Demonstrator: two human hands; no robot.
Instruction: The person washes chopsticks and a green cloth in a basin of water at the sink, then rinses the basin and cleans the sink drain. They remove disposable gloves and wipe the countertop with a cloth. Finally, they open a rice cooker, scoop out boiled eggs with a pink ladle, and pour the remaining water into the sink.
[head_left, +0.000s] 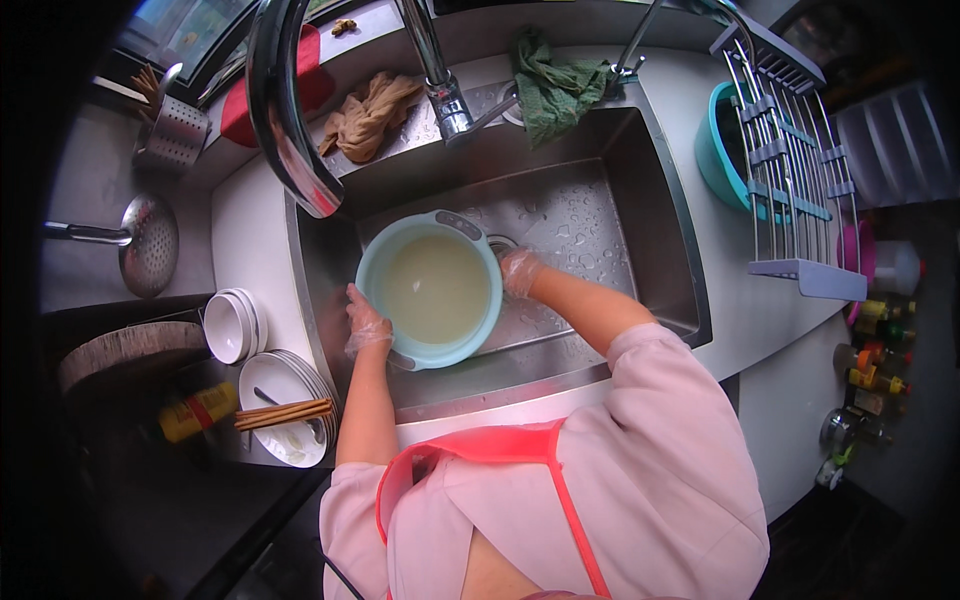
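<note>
A light blue plastic basin (491, 322) with grey grip patches on its rim is in the steel sink (619, 195). Cloudy, pale yellowish liquid (435, 289) fills much of it. My left hand (367, 322), in a clear disposable glove, holds the basin at its left side. On the other side, my gloved right hand (521, 271) is against or close beside the basin wall, near the drain (501, 241). The right fingers are mostly hidden, so their grip is not visible. Water drops dot the sink floor.
A chrome faucet (289, 112) arches over the sink's left part. Behind lie a brown cloth (371, 116) and a green cloth (555, 90). Stacked bowls (229, 326) and plates (289, 375) with chopsticks (283, 414) stand left; a roll-up rack (787, 157) over a teal tub (712, 142) stands right.
</note>
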